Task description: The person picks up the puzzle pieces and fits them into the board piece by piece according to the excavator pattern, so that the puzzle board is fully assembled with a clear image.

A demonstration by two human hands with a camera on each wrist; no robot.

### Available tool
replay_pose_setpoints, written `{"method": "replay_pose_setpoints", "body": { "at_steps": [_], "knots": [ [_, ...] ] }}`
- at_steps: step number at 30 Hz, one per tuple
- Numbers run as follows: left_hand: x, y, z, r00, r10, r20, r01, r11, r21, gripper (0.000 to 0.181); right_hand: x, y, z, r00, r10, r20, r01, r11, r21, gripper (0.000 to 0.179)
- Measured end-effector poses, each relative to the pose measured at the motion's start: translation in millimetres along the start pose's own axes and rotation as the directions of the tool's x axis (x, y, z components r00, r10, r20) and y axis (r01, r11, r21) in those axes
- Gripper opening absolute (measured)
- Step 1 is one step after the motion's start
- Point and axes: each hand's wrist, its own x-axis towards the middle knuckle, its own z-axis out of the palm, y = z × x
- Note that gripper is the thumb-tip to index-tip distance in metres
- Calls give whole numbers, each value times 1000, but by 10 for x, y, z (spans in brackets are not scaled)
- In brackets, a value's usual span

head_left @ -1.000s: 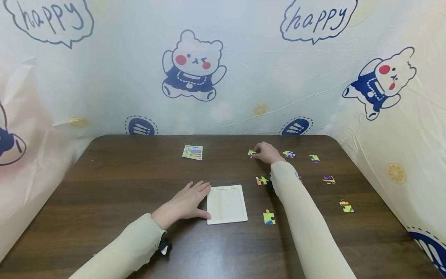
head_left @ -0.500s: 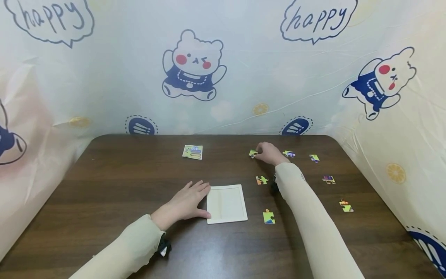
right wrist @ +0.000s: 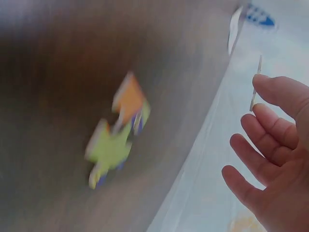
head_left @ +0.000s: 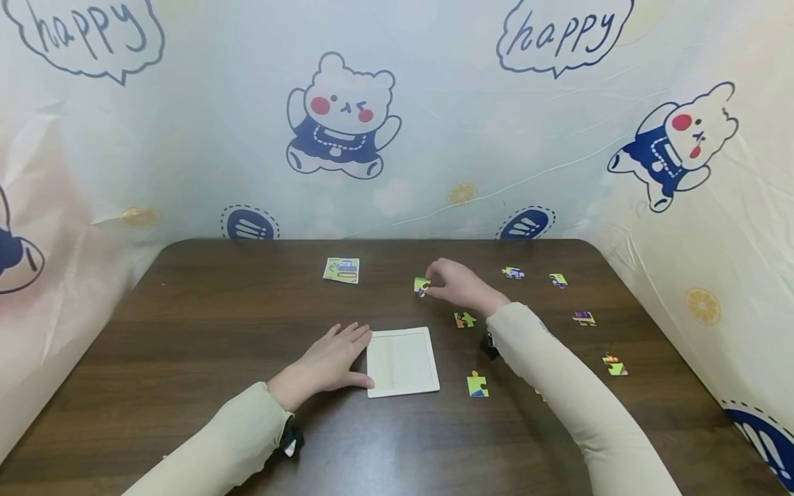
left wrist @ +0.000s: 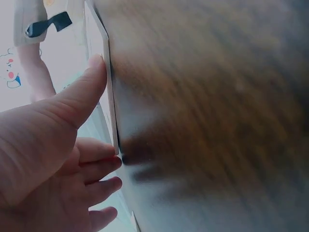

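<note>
We pinch a puzzle piece (head_left: 420, 283) in our right hand (head_left: 464, 286) — our left hand (head_left: 331, 358), fingers extended, touches a white tray (head_left: 408, 364)

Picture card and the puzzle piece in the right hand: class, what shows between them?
Only bare tabletop shows between the picture card and the held puzzle piece, in the head view.

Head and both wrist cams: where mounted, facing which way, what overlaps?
Head: worn on the head, facing forward and down at table; shows left hand, right hand, both sleeves.
Left wrist: on that wrist, facing left hand against white tray; right arm also shows.
Right wrist: on that wrist, facing right hand pinching puzzle piece.
Head and right wrist share that piece.
</note>
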Motion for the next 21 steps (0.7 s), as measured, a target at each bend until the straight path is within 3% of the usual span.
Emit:
{"method": "replay_pose_setpoints", "body": {
  "at_steps": [5, 11, 21],
  "knots": [
    [-2, -4, -1, 999, 0, 37, 1, 1000, -9, 82, -118, -278, 104, 991, -129, 23, 129, 991, -30, 25],
    [3, 2, -3, 998, -11, 57, 12, 1000, -8, 83, -202, -506, 294, 967, -235, 96, 239, 971, -29, 23],
    [-5, 16, 5, 999, -1, 34, 0, 1000, 22, 82, -246, -656, 520, 944, -274, 185, 284, 959, -28, 19]
  ]
}}
